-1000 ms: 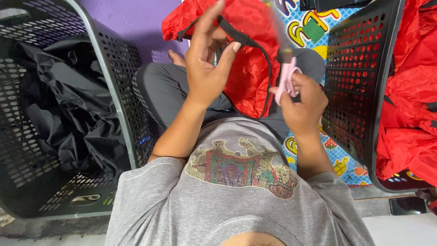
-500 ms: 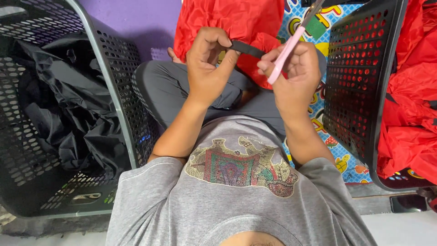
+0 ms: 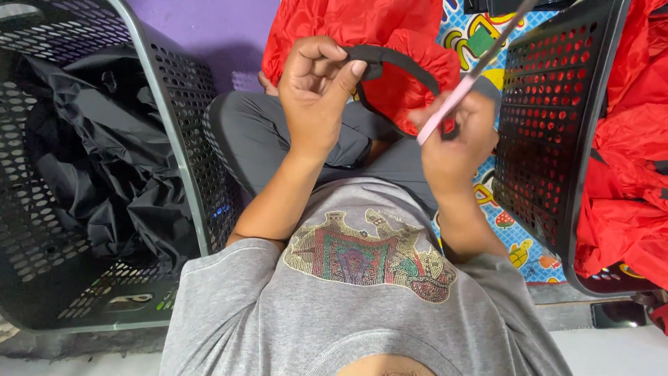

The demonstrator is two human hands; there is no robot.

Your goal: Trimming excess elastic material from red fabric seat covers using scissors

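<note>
Scissors (image 3: 480, 66) with pink handles had tipped upward in the gripping right hand (image 3: 456, 143), while the left hand (image 3: 316, 90) pinched the black strap (image 3: 396, 59), now pulled taut off the red garment (image 3: 362, 28).

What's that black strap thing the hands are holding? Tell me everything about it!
The black strap is a narrow, flat band that looks like woven fabric. It bends in an arch between the two hands, in front of the red fabric. The left hand pinches one end between thumb and fingers; the other end runs down to the right hand, which also holds a pink-handled tool.
</note>
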